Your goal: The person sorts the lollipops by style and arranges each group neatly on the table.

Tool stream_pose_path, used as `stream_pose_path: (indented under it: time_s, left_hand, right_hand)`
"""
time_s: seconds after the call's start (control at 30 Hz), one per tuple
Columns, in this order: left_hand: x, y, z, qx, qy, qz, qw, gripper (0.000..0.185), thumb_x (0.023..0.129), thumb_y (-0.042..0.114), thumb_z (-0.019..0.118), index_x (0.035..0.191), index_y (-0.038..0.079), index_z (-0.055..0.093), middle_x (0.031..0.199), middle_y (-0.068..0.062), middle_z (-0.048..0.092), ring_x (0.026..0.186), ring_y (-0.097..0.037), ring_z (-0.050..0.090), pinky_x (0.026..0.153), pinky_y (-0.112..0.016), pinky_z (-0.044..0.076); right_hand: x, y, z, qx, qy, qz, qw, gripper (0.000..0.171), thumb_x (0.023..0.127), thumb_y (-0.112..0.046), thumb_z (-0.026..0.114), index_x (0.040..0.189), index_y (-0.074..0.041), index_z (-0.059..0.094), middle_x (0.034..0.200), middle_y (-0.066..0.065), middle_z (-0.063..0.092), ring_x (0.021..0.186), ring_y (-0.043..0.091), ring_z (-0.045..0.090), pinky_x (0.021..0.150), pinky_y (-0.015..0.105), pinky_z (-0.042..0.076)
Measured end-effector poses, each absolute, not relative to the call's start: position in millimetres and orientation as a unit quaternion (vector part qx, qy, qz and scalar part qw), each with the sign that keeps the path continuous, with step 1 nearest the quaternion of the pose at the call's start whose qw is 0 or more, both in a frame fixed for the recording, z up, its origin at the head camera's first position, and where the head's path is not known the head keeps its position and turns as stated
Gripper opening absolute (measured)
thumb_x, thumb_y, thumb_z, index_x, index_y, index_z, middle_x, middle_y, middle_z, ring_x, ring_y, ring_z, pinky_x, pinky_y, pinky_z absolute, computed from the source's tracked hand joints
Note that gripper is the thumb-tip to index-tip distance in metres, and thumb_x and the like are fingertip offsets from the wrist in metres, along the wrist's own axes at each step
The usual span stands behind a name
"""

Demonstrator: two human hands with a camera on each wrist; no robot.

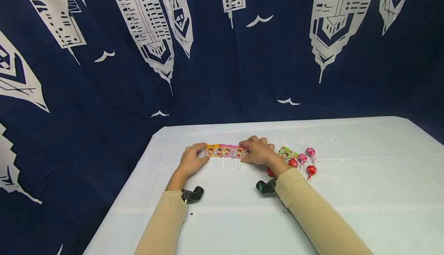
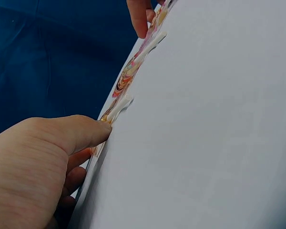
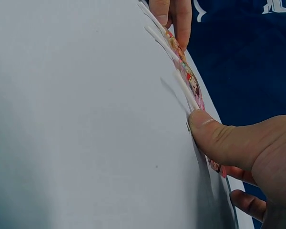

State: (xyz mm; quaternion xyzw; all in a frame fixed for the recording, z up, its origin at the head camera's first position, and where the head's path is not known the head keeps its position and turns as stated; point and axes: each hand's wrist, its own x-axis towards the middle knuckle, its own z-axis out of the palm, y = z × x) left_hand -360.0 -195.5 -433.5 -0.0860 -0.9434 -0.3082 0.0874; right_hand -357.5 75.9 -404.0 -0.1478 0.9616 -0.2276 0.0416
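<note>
Between the two hands, on the white table [image 1: 364, 178], lies a strip of joined lollipop packets [image 1: 226, 151] — orange, pink and red wrappers printed with cartoon faces, three white sticks pointing back toward the person. The left hand [image 1: 192, 160] pinches the strip's left end, thumb on the near side and fingers curled over the far edge; the left wrist view shows the thumb tip pressed against the packet's edge just beside a stick. The right hand [image 1: 258, 151] pinches the right end the same way, its thumb [image 3: 214, 138] flat against the wrapper with fingers tucked behind. The strip seems to rest on the cloth, though whether it is lifted slightly cannot be told.

Just beyond the right hand, on its outer side, lies a green packet [image 1: 286, 153], and near it a loose cluster of round lollipops [image 1: 306, 162] — pink and red heads on white sticks. One red lollipop is partly hidden behind the right wrist. Behind the table hangs a dark blue curtain [image 1: 222, 54] with white building prints.
</note>
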Motion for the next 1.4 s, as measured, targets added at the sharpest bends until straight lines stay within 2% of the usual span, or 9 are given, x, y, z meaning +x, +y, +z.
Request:
stream_pose_path:
  time_s: [0.27,0.8,1.07,1.3,1.4]
  left_hand:
    - [-360,-196,-434,-0.085,-0.942,-0.314,0.084,0.051,0.084,0.025,0.07,0.132,0.016,0.058,0.142,-0.001,0.053,0.124,-0.027,0.045,0.107,-0.045,0.034]
    - [-359,-197,-432,-0.086,-0.941,-0.316,0.081,0.051,0.083,0.025,0.07,0.132,0.016,0.058,0.142,-0.002,0.053,0.123,-0.026,0.046,0.106,-0.045,0.036]
    - [-361,-195,-431,-0.089,-0.943,-0.312,0.081,0.051,0.084,0.026,0.07,0.133,0.016,0.058,0.142,-0.001,0.052,0.123,-0.027,0.046,0.107,-0.045,0.036]
    - [-361,-195,-432,-0.084,-0.944,-0.309,0.082,0.052,0.084,0.027,0.07,0.133,0.017,0.058,0.142,0.0,0.052,0.125,-0.026,0.045,0.107,-0.044,0.035]
    - [-361,-196,-433,-0.08,-0.944,-0.31,0.081,0.052,0.084,0.026,0.071,0.133,0.017,0.058,0.142,0.0,0.052,0.125,-0.026,0.045,0.108,-0.044,0.035]
  right_hand:
    - [-354,77,-402,-0.146,0.962,-0.227,0.038,0.071,0.078,-0.036,0.077,0.141,-0.02,0.048,0.142,0.009,0.045,0.123,0.036,0.038,0.089,0.055,0.031]
    - [-349,77,-398,-0.162,0.962,-0.215,0.035,0.076,0.077,-0.036,0.077,0.144,-0.017,0.044,0.143,0.01,0.047,0.124,0.036,0.041,0.091,0.056,0.035]
    - [-344,90,-392,-0.178,0.955,-0.234,-0.025,0.067,0.083,-0.032,0.07,0.142,-0.013,0.045,0.143,0.016,0.046,0.123,0.041,0.045,0.094,0.062,0.04]
    - [-340,112,-389,-0.132,0.967,-0.212,-0.048,0.063,0.083,-0.033,0.07,0.139,-0.016,0.048,0.143,0.016,0.045,0.126,0.041,0.043,0.101,0.064,0.025]
    - [-339,122,-390,-0.122,0.97,-0.205,-0.056,0.062,0.083,-0.031,0.07,0.138,-0.014,0.049,0.142,0.018,0.045,0.126,0.043,0.043,0.1,0.064,0.026]
